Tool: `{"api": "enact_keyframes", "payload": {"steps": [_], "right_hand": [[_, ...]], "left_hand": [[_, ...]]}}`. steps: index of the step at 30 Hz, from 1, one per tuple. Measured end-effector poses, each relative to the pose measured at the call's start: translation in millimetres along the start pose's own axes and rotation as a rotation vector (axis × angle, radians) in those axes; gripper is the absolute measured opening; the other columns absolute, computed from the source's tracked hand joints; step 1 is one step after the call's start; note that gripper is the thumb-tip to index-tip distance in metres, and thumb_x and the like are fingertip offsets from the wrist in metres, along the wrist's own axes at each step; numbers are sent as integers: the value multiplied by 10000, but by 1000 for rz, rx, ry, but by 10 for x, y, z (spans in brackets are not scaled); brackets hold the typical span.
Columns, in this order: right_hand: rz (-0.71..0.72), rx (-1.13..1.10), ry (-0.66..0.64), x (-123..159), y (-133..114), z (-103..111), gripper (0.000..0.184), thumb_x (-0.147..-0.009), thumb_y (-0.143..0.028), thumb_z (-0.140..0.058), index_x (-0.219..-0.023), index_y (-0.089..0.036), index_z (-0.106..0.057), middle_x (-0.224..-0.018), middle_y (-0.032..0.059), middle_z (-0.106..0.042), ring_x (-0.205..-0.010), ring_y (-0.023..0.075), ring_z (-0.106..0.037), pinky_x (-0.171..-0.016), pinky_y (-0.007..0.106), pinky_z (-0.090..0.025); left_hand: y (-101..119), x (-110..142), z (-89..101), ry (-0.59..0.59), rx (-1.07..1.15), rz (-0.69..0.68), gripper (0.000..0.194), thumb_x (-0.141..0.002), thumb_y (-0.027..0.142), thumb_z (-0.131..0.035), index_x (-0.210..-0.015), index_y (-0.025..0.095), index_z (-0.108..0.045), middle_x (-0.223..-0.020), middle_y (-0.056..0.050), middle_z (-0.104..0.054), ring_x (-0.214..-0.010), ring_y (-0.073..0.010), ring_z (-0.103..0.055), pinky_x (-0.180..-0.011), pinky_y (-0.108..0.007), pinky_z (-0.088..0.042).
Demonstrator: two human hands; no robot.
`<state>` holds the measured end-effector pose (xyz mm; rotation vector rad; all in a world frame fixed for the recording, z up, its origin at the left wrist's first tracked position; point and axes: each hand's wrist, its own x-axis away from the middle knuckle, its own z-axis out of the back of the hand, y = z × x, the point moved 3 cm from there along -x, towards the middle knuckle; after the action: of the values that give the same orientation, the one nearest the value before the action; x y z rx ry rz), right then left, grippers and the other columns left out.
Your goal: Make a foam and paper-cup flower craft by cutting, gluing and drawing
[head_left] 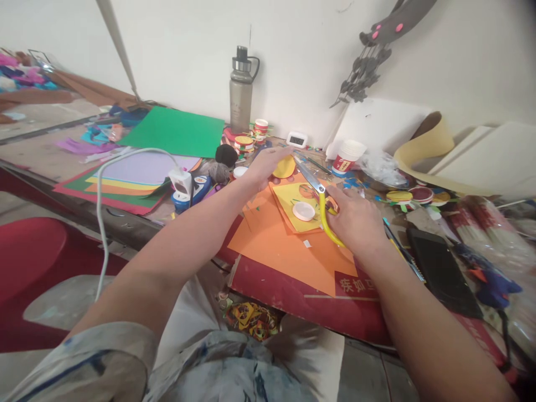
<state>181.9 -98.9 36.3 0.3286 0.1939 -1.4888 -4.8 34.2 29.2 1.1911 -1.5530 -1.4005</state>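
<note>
My right hand [355, 218] is closed around the yellow handles of a pair of scissors [315, 187], whose metal blades point up and left toward a round yellow paper piece [285, 167]. My left hand [268, 162] pinches that yellow piece at its left edge. Below them lies a yellow paper sheet [288, 201] with a small white lid [304, 211] on it, resting on an orange sheet [280, 240].
A red cardboard box [293, 293] lies under the orange sheet. A grey water bottle [242, 92] stands at the wall. Green paper [178, 131], stacked coloured sheets [134, 178], a paper cup [345, 158], a black phone [439, 268], a blue glue gun [489, 279] and a white cable [100, 212] crowd the table.
</note>
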Motion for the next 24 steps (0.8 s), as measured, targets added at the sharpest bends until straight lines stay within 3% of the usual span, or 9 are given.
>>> {"api": "enact_keyframes", "payload": {"steps": [8, 13, 20, 24], "right_hand": [[-14, -4, -29, 2, -19, 27, 330, -1012, -222, -544, -1252, -186, -768, -1097, 154, -800, -930, 300, -703, -666, 356, -301], [-6, -227, -56, -28, 2, -41, 315, -956, -157, -561, -1173, -199, -785, -983, 116, -821, -924, 287, -729, -732, 332, -398], [44, -374, 62, -79, 136, -202, 249, -922, -198, -611, -1124, -206, -756, -991, 118, -799, -925, 305, -711, -797, 360, -479], [51, -396, 128, -86, 173, -247, 377, -901, -181, -620, -1263, -203, -723, -1076, 141, -746, -1029, 329, -693, -893, 413, -538]], "left_hand": [[14, 19, -14, -4, 30, 5, 319, -1053, 406, -638, -829, 180, -660, -724, -69, -750, -533, -125, -689, -392, -199, -222], [-11, -6, -23, -45, 125, 98, 359, -1058, 434, -630, -810, 174, -641, -686, -56, -720, -506, -112, -662, -377, -195, -200], [-36, -26, 2, 14, 154, 116, 314, -1082, 417, -577, -892, 175, -641, -691, -50, -722, -540, -116, -676, -408, -194, -242], [-39, -33, 13, 32, 219, 131, 327, -1098, 409, -559, -887, 170, -629, -680, -41, -714, -527, -96, -653, -409, -185, -235]]}}
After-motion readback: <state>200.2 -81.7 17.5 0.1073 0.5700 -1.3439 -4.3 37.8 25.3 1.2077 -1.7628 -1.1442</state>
